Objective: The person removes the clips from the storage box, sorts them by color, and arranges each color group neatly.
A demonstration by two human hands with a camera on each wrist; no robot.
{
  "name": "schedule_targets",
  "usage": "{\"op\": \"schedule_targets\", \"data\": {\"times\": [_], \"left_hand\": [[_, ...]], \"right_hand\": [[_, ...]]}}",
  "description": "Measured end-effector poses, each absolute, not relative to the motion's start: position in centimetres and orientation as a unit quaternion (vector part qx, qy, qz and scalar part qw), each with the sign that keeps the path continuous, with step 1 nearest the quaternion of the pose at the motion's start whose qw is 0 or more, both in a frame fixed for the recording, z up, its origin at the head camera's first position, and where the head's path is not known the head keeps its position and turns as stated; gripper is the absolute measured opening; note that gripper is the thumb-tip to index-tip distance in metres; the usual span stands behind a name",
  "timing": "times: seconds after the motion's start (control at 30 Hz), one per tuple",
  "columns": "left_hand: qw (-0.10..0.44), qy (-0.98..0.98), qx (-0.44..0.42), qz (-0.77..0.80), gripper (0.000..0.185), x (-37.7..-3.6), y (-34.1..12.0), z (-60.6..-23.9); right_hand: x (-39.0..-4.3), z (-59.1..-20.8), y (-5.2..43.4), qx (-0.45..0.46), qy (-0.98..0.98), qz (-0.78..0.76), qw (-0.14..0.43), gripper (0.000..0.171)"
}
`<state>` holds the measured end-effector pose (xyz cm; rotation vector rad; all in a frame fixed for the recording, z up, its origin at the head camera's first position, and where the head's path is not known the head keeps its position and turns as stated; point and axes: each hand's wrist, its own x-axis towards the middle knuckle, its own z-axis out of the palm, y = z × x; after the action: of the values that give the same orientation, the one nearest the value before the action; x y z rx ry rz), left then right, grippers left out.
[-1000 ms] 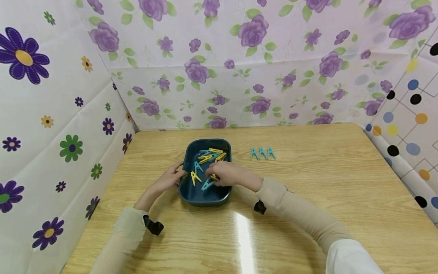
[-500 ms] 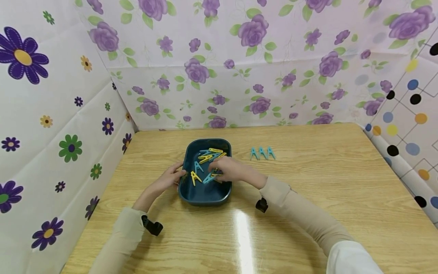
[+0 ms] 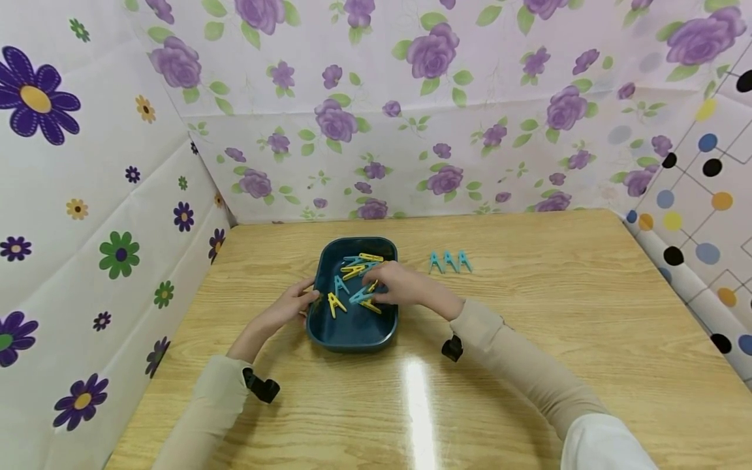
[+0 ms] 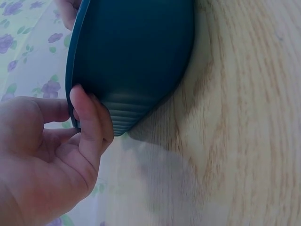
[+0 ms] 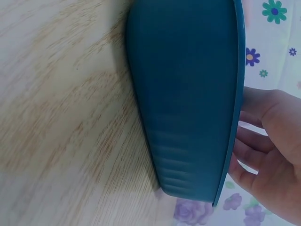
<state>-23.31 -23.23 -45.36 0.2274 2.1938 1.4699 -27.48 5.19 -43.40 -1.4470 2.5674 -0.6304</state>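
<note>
**Tray steadied at left, clip picked at right**

Left hand [image 3: 286,308] pressed vs. left rim of dark teal oval plastic tray [image 3: 352,333], thumb curled over the edge, fingers on outer wall – prob. to stop the tray sliding on the glossy light wood-grain table [image 3: 529,339]. Right hand [image 3: 396,286] reaching inside the tray, fingers curled, apparently pinching a turquoise plastic clothes peg [image 3: 358,297]; grip partly hidden by knuckles, so not certain. More yellow and turquoise pegs [image 3: 357,266] loose in the tray's far half. Three turquoise pegs in a neat row [image 3: 449,262] on the table, well right of the tray, apart from it – sorted by colour, seemingly.

Head view: only one giving tray contents, the row and both hands together. Left wrist view: thumb [image 4: 87,117] hooked on the tray rim, ribbed tray end, close up; no pegs visible. Right wrist view: tray's outer wall [image 5: 188,94] and, beyond it, left hand's fingers [image 5: 268,141]; right hand's own grip not shown.
</note>
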Motion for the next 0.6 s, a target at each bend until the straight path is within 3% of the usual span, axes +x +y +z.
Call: {"op": "schedule_targets", "data": {"times": [0.6], "left_hand": [[0.235, 0.814, 0.064, 0.527, 0.057, -23.33, -23.10, -45.28]], "right_hand": [[-27.45, -43.50, 6.08, -0.470, 0.854, -0.221, 0.032, 0.030]]}}
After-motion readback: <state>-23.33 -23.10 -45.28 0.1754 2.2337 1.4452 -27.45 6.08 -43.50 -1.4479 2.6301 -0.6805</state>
